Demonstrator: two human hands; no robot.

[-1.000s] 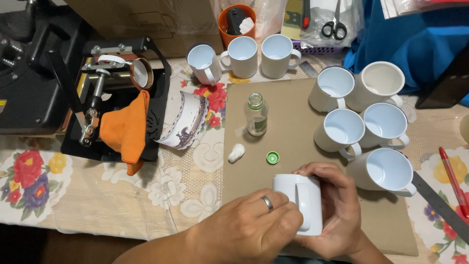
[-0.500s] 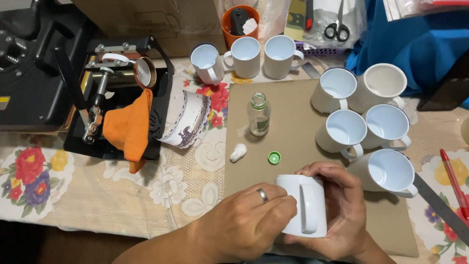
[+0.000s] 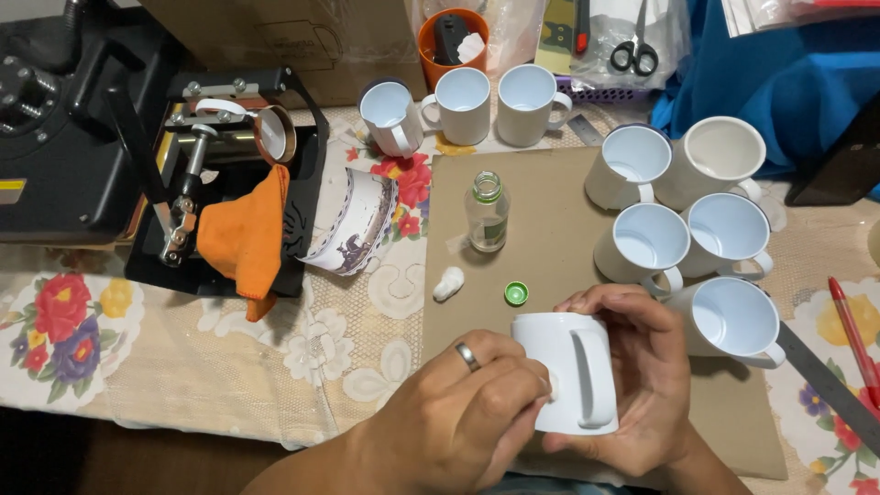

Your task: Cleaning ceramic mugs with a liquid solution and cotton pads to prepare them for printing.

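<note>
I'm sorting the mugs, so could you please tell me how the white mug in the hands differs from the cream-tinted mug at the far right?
The white ceramic mug in the hands lies tilted with its handle facing up, while the cream-tinted mug stands upright on the table. The held mug is clasped by the left hand and right hand; the cream-tinted mug is untouched, and its inside looks duller. Both share the same cylindrical handled shape.

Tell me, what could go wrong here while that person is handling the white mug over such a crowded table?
The white mug is held off the table between the left hand and right hand; a slip could drop it onto the cardboard sheet. The small glass bottle stands open, its green cap lying apart, so a bump might tip it and spill. The empty mugs crowd close beside the right hand, and an elbow or wrist could knock them together.
</note>
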